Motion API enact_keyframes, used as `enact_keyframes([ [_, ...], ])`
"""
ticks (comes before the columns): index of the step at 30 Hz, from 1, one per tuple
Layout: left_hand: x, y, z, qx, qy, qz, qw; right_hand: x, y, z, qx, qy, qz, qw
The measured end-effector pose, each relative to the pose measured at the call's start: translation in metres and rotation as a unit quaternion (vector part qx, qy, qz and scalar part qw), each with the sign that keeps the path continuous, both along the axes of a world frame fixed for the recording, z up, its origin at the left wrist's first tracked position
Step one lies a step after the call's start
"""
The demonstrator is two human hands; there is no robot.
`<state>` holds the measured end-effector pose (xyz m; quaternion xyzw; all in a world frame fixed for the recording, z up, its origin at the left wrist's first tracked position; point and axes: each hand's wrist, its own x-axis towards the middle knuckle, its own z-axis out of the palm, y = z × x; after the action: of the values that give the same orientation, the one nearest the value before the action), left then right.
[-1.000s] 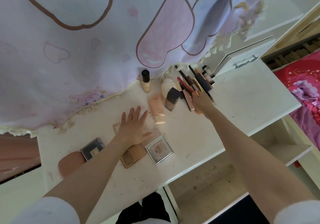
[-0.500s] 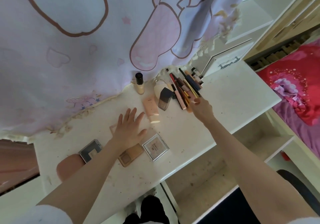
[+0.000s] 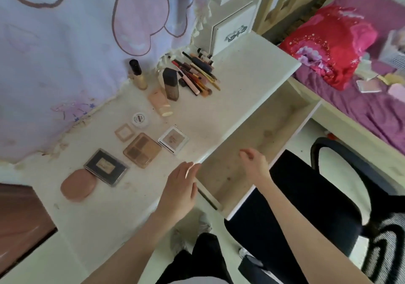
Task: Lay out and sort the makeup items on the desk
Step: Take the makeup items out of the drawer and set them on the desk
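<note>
Makeup lies spread on the white desk (image 3: 236, 90). A bundle of pencils and brushes (image 3: 197, 75) sits at the back, beside a dark foundation bottle (image 3: 171, 84), a gold bottle (image 3: 138, 75) and a peach tube (image 3: 160, 101). Nearer me are a white jar (image 3: 139, 119), a small square compact (image 3: 124, 132), a brown eyeshadow palette (image 3: 142, 150), a silver compact (image 3: 173, 139), a black compact (image 3: 105, 167) and a pink case (image 3: 77, 187). My left hand (image 3: 182, 191) hovers empty at the desk's front edge. My right hand (image 3: 254, 165) hangs loosely curled over the knee space, holding nothing.
A lilac cartoon curtain (image 3: 65, 53) hangs behind the desk. A black chair (image 3: 328, 191) stands at the right, under the desk opening. A bed with a red pillow (image 3: 328, 44) and purple sheet lies beyond. A white drawer unit (image 3: 232, 29) is at the desk's back.
Both hands have pulled back from the makeup to the desk's front edge. The right hand left the pencil bundle; the left hand lifted off the palettes, uncovering the jar and small compact. View swung right.
</note>
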<state>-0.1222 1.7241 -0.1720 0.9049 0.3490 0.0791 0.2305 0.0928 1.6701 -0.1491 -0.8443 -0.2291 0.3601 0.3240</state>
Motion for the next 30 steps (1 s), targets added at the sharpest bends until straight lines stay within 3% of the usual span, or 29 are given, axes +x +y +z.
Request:
enact_keyframes([
  [4,0.026,-0.041,-0.007,-0.062,0.111,-0.061,0.990,0.021,-0.042,-0.020,-0.013,0.023,-0.098,0.995],
  [9,0.080,-0.078,-0.032,-0.074,0.200,-0.099,0.972,0.057,-0.065,-0.064,-0.050,0.099,-0.205,0.973],
  [16,0.148,-0.100,-0.075,-0.084,0.240,-0.025,0.967,0.097,-0.051,-0.111,-0.014,0.219,-0.189,0.957],
  [22,0.164,-0.104,-0.074,-0.014,0.291,-0.001,0.957,0.103,-0.051,-0.124,0.006,0.176,-0.154,0.972],
  [30,0.176,-0.124,-0.075,-0.021,0.305,-0.011,0.952,0.111,-0.075,-0.121,0.011,0.205,-0.177,0.962],
])
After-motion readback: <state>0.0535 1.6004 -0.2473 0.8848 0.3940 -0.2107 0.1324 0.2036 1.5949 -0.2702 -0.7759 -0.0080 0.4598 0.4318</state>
